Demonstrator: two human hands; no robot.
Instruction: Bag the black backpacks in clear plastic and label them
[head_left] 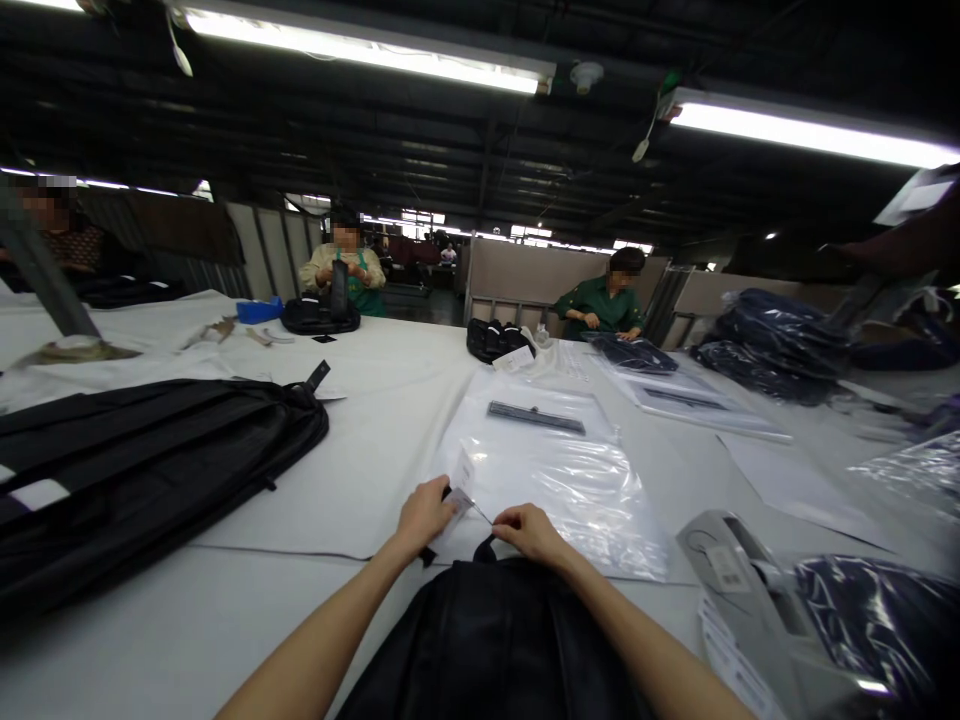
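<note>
Counts, packing table, head view.
Two own hands: left hand (pixel 424 516), right hand (pixel 530 530), one white tag (pixel 463 478) between them, one black bag (pixel 495 640) under them. One more big black bag (pixel 142 470) on the left, two small black bags farther back (pixel 320 315) (pixel 495 340). One clear plastic sleeve (pixel 555 480) ahead, one dark strip (pixel 536 417) on it. Three other people: one far left (pixel 56 235), one in a cream top (pixel 343 265), one in a green top (pixel 609 300). Two bright tube lamps overhead (pixel 360 45) (pixel 810 130). One blue tray (pixel 259 310). Wrapped dark bundles on the right: number unclear.
</note>
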